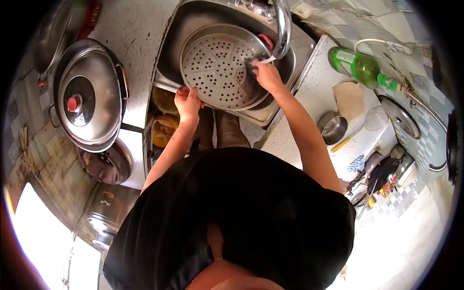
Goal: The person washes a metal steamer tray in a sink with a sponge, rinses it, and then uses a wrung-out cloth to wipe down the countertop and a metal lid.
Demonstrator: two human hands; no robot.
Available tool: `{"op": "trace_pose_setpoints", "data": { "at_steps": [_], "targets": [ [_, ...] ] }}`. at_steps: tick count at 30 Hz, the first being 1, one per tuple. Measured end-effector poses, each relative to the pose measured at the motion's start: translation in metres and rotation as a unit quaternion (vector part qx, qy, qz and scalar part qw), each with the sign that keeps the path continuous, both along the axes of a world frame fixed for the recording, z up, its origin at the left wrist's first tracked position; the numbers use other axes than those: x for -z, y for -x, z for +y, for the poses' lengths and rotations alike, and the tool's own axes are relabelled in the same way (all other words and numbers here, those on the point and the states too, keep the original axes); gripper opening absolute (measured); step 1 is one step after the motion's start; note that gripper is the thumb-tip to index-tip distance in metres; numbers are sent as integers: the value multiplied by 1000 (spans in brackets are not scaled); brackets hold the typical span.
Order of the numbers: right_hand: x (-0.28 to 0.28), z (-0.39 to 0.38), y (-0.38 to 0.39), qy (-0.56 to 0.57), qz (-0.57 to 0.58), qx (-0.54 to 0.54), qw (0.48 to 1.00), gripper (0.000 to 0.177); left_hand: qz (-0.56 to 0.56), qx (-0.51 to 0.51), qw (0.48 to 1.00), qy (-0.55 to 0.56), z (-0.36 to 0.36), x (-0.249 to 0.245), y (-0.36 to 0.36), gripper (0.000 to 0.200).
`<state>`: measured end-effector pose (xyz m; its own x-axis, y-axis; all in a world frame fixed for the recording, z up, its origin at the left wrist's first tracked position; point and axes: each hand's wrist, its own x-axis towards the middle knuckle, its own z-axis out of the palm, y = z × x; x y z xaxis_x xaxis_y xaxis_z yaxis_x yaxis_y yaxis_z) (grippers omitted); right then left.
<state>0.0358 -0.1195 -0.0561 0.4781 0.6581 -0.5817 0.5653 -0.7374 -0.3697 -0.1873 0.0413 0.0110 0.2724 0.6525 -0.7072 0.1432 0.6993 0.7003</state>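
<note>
A round metal steamer pan (pixel 220 67) with a perforated bottom rests tilted in the steel sink (pixel 169 58). My left hand (pixel 187 102) is closed on its near left rim, where a red handle partly shows under the fingers. A second red handle (pixel 265 40) is on the far right side. Over the right part of the pan, my right hand (pixel 267 76) is closed on a dark scrubber (pixel 252 65), mostly hidden by the fingers. The curved faucet (pixel 284 34) hangs just above this hand, and a white streak like running water meets the fingers.
A lidded pot (pixel 92 113) stands on the left counter. On the right counter are a green bottle (pixel 360 67), a small metal bowl (pixel 332 127), a brown sheet (pixel 349 99) and a yellow-handled tool (pixel 340 145). Below the sink at left lie yellowish items (pixel 164 129).
</note>
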Motion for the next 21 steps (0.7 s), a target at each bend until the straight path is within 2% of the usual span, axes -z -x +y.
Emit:
{"op": "trace_pose_setpoints", "data": {
  "at_steps": [2, 3, 5, 7, 8, 10, 11, 13, 14, 16, 17, 18, 19, 20, 21],
  "targets": [
    [-14, 1, -8, -222, -31, 118, 967, 17, -9, -7, 1000, -5, 3, 6, -3, 23],
    [-33, 0, -12, -243, -74, 141, 957, 16, -3, -7, 1000, -3, 1, 6, 2, 23],
    [-71, -5, -34, -196, -178, 164, 950, 23, 17, -2, 1000, 9, 4, 0, 1, 22],
    [-72, -14, -65, -211, -283, 166, 921, 30, 9, 15, 1000, 5, 4, 3, 4, 22],
    [-64, -18, -83, -214, -285, 162, 920, 30, 6, 11, 1000, 4, 3, 5, 4, 22],
    [-48, -20, -103, -97, -313, 148, 933, 32, -12, 29, 1000, 6, 5, 6, 7, 24],
    [-45, -19, -104, -102, -315, 149, 932, 32, -14, 28, 1000, 1, 7, 4, 7, 24],
    [-60, -10, -93, -44, -376, 166, 911, 28, 23, 31, 999, 3, 7, -5, 8, 28],
    [-70, -9, -82, -44, -377, 167, 910, 28, 22, 32, 999, 2, 9, -3, 14, 28],
    [-89, 3, -57, -213, -400, 176, 874, 25, 4, 74, 997, -33, 18, -12, 20, 38],
    [-74, 6, -49, -290, -295, 223, 883, 21, 63, 13, 990, -123, 9, -26, 16, 39],
    [-82, 19, -33, -304, 9, 385, 871, 18, 58, 29, 975, -213, 7, -43, 14, 36],
    [-58, 25, -25, -372, 295, 551, 687, 16, 50, 44, 951, -302, 6, -54, 9, 33],
    [-83, 37, -19, -353, 504, 562, 553, 20, 13, 68, 940, -333, 5, -59, 0, 21],
    [-79, 41, -14, -355, 501, 563, 553, 20, 18, 171, 861, -478, 11, -37, -7, 21]
  ]
}}
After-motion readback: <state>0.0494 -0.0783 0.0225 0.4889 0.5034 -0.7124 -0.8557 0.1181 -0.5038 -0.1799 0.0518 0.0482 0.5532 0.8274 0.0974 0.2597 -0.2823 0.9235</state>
